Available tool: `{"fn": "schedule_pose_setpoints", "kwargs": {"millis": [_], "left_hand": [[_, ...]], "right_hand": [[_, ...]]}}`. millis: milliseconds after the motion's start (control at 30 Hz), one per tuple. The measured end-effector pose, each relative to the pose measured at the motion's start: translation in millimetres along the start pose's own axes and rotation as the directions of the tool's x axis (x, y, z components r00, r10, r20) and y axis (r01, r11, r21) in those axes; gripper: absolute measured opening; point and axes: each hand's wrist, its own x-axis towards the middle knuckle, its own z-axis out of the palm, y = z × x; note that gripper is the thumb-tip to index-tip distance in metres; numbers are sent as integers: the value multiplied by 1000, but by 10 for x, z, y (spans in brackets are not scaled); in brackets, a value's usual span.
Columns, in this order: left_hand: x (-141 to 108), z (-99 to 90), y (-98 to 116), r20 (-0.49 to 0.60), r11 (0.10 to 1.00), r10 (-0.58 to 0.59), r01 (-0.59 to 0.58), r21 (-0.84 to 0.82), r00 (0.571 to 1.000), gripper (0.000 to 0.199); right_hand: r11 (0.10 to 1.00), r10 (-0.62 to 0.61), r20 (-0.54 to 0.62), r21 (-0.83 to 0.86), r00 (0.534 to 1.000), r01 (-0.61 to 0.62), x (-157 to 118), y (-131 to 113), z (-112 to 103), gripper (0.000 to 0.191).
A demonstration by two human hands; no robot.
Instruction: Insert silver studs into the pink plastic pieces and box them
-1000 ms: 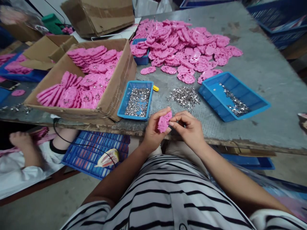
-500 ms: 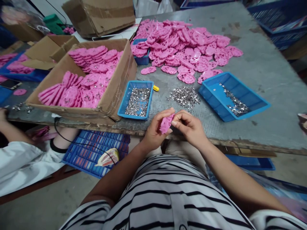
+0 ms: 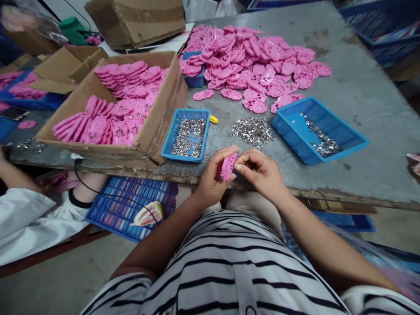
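Observation:
My left hand (image 3: pixel 213 177) is wrapped round a pink plastic piece (image 3: pixel 228 167), tilted on edge above the table's front edge. On its right side, my right hand (image 3: pixel 260 173) pinches at the piece's edge with thumb and forefinger; whatever is between those fingertips is too small to make out. Just beyond my hands lies a heap of small silvery metal parts (image 3: pixel 252 131). More such parts fill a small blue tray (image 3: pixel 207 131) to the left and lie in a larger blue bin (image 3: pixel 348 151) to the right.
Many pink pieces are piled (image 3: pixel 243 61) at the table's back. A cardboard box (image 3: pixel 144 151) of stacked pink pieces stands at the left. A yellow object (image 3: pixel 213 119) lies by the small tray. Another person's arm (image 3: pixel 19 175) shows at far left.
The pink piece has turned slightly more edge-on and shifted a little to the right in my left hand. My right hand's fingertips have moved slightly. The rest looks the same.

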Motion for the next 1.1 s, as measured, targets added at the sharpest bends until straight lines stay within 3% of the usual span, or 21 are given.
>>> {"fn": "schedule_pose_setpoints", "kwargs": {"millis": [367, 800, 900, 967, 1000, 1100], "left_hand": [[-15, 0, -62, 49, 997, 63, -66, 51, 997, 47], [-12, -8, -67, 17, 1000, -5, 5, -5, 1000, 43], [-30, 36, -63, -62, 989, -124, 118, -88, 990, 46], [-34, 64, -32, -141, 933, -310, 273, -235, 940, 49], [-29, 72, -9, -156, 871, -426, 357, -338, 891, 48], [11, 65, 64, -23, 577, -704, 553, -601, 710, 49]], "right_hand": [[979, -61, -1, -195, 998, 60, -15, -86, 2, 7], [986, -97, -30, -140, 995, 92, -11, -25, 54, 5], [985, -96, -31, -144, 995, 91, 5, 4, 24, 4], [981, -100, -28, -173, 995, 93, 20, 18, -26, 6], [975, -107, -19, -200, 994, 101, 27, 20, -57, 6], [933, -129, 64, -331, 990, 143, 40, 3, -147, 6]]}}
